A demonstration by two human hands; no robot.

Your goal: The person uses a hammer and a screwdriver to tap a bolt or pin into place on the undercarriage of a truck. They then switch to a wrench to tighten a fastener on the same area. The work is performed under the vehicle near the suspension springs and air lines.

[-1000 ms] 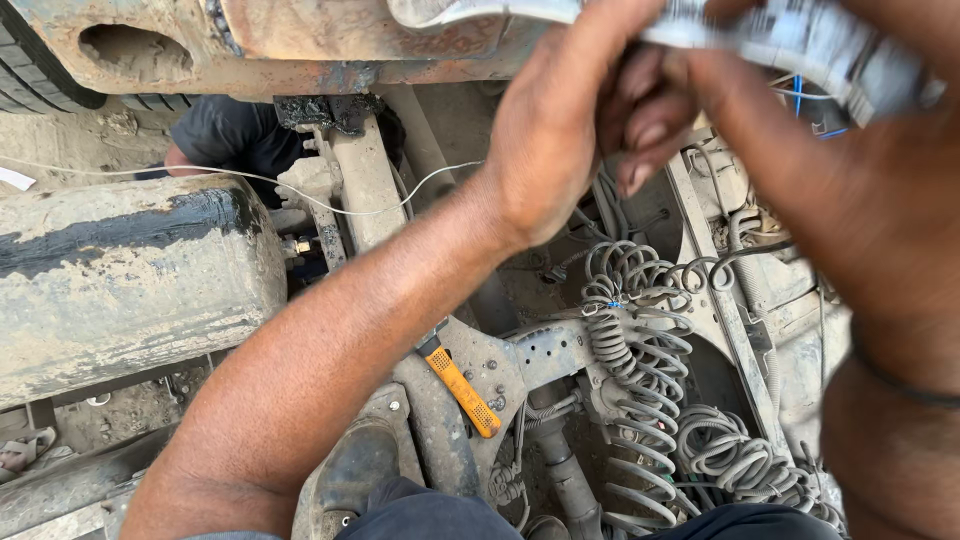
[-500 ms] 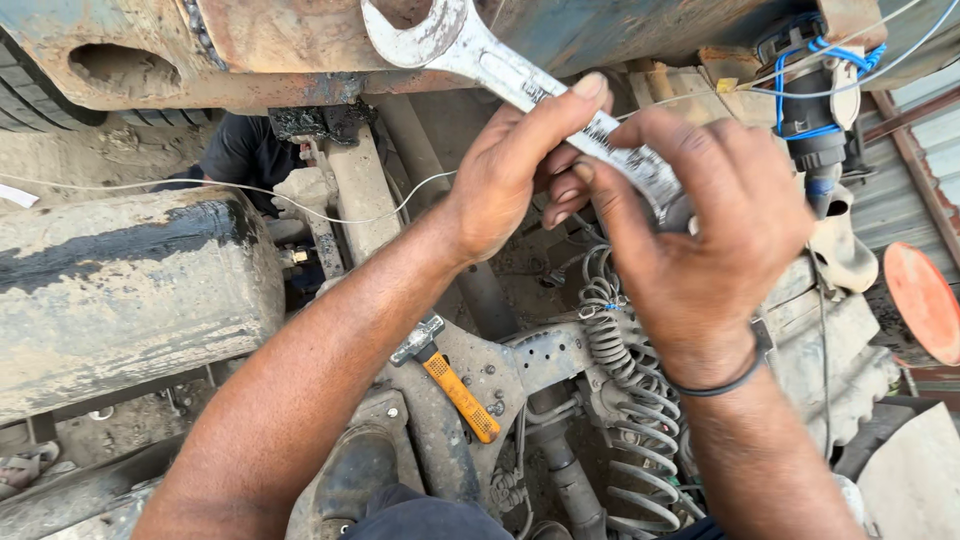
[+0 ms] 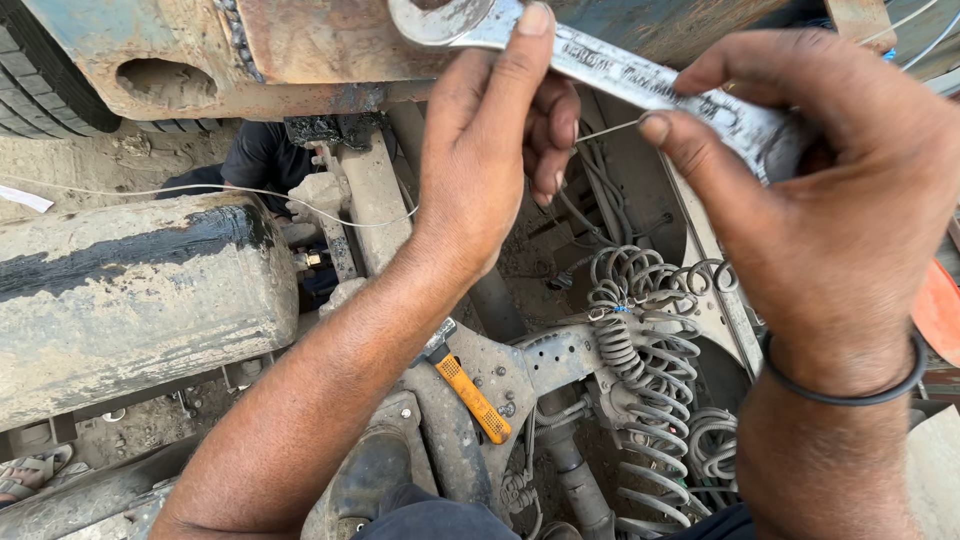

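1. Left hand (image 3: 490, 150) pinches the shaft of a large open-end wrench (image 3: 620, 70), index finger along it.
2. Right hand (image 3: 830, 220) wraps the wrench's handle end.
3. Wrench held up in the air, near the rusty frame beam (image 3: 300, 50), jaw not on any fastener; no tightening visible yet.
4. Coiled air hoses (image 3: 640, 340) and an orange-handled tool (image 3: 470, 395) lie below, untouched.

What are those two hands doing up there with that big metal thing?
A person is holding a big, worn metal spanner in both bare hands, above the dirty underside of a vehicle. The left hand rests its fingers on the end near the open jaw, and the right hand grips the handle. Down below are grey coiled hoses, a tool with an orange handle lying on the metal frame, and a large muddy tank to the left.
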